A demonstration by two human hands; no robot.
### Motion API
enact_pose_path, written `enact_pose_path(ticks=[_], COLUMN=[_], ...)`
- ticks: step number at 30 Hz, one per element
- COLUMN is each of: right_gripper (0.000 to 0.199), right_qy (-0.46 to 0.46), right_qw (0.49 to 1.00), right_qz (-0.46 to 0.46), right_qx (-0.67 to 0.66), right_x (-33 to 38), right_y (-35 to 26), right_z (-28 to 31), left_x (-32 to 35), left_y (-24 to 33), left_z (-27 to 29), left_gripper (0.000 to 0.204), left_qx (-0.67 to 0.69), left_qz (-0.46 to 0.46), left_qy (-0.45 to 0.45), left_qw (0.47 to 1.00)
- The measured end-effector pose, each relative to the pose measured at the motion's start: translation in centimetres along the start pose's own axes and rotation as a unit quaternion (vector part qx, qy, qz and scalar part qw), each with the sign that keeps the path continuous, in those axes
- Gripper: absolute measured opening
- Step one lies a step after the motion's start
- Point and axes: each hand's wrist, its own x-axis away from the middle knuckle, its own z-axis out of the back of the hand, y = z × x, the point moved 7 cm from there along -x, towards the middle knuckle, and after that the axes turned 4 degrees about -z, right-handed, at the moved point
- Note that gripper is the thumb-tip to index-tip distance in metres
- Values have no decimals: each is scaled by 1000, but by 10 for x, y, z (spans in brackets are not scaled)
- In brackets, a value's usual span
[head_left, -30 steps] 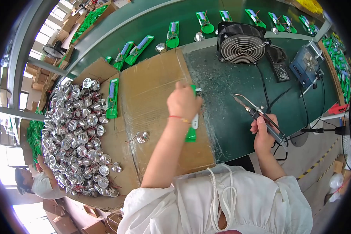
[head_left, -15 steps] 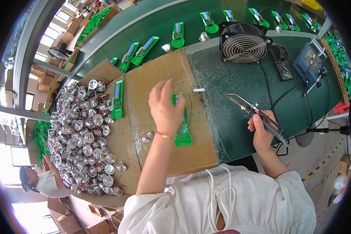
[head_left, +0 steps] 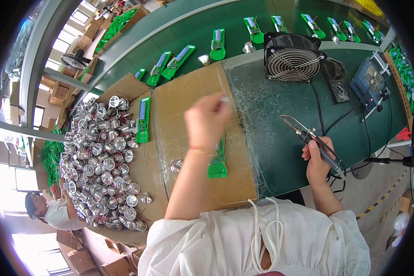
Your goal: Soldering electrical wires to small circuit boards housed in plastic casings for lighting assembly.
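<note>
My left hand (head_left: 207, 120) is closed in a pinch above the cardboard sheet (head_left: 170, 110), with a small white part (head_left: 224, 99) at its fingertips. Beneath that hand and wrist lies a green plastic housing (head_left: 217, 170) with a circuit board, partly hidden. A silver reflector cup (head_left: 175, 166) with thin wires rests just left of the forearm. In my right hand (head_left: 318, 161) is a soldering iron (head_left: 304, 136) with a curved feed tube beside its tip. It is held over the green tabletop, its tip pointing up and left, touching nothing.
A heap of silver reflector cups (head_left: 101, 161) fills the left side, beside another green housing (head_left: 143, 120). Several housings line the far green bench. A black fan (head_left: 292, 62), a small dark tray (head_left: 339, 89) and a blue soldering station (head_left: 369, 83) stand right, with trailing cables.
My left hand has gone from spread fingers to a pinch, picking the small white part off the cardboard's right edge. The soldering iron stays in my right hand. The whole view has shifted slightly.
</note>
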Motion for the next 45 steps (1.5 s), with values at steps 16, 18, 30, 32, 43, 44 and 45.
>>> enact_pose_path(ticks=[16,18,30,32,43,44,45], right_gripper=[17,18,17,17,15,15,15], right_qy=[-44,-43,-40,-42,-45,-47,-46], right_qw=[999,999,999,999,999,999,999], right_qz=[-11,-15,-9,-16,-11,-12,-11], right_qx=[-7,-1,5,9,1,0,0], right_x=[8,9,14,14,15,15,15], right_y=[8,9,12,13,17,17,18], right_z=[-22,-22,-22,-22,-23,-24,-24], left_x=[51,52,43,34,27,28,32], left_y=[-101,-100,-105,-97,-85,-76,-78], left_z=[-5,-5,-12,-12,-13,0,-2], left_gripper=[13,13,14,15,23,28,28], left_qx=[203,200,121,124,-11,-71,-70], left_qz=[322,330,344,322,222,153,153], left_qy=[-10,-7,-70,-111,-76,4,4], left_qw=[925,923,929,932,972,986,986])
